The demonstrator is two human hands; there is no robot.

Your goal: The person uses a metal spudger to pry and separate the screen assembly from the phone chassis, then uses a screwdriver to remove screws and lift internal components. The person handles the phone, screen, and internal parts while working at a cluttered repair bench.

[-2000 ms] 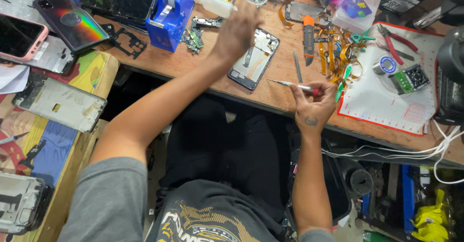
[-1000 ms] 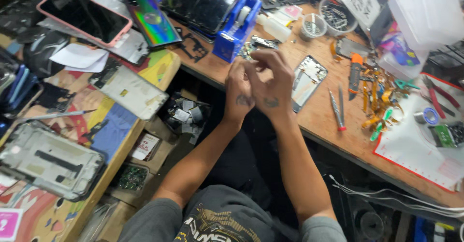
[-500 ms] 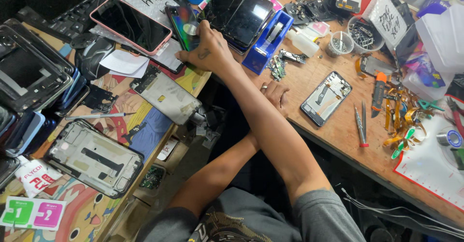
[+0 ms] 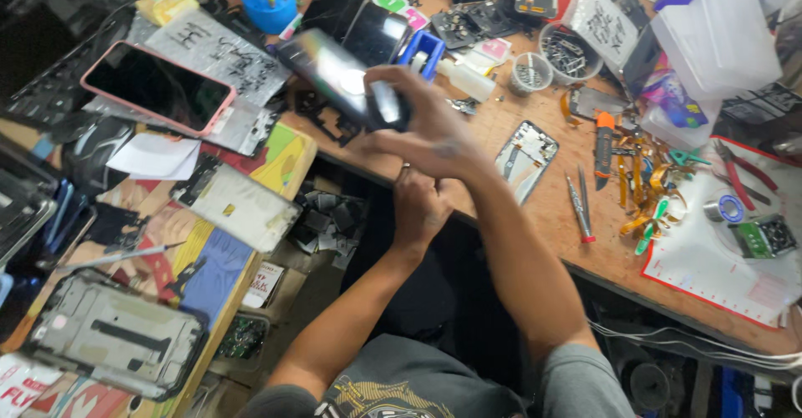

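My right hand point(image 4: 430, 130) is raised over the wooden bench point(image 4: 551, 217) and grips one end of a dark glossy phone point(image 4: 334, 71), which sticks out to the left and is tilted. My left hand point(image 4: 420, 205) sits just below the right wrist at the bench's front edge, with its fingers curled and nothing visible in them. An opened phone frame point(image 4: 523, 156) lies on the bench just right of both hands.
Thin tweezers point(image 4: 578, 199) and an orange-handled tool point(image 4: 604, 141) lie to the right, beside a white mat point(image 4: 718, 280). A pink-edged phone point(image 4: 155, 86), a white panel point(image 4: 240, 207) and a grey phone frame point(image 4: 113, 334) are on the left. A blue holder point(image 4: 423, 50) and small screw cups point(image 4: 531, 72) stand behind.
My right hand, which reached to the dark phones at the back left, has lifted one and brought it toward the middle. My left hand stayed at the bench edge.
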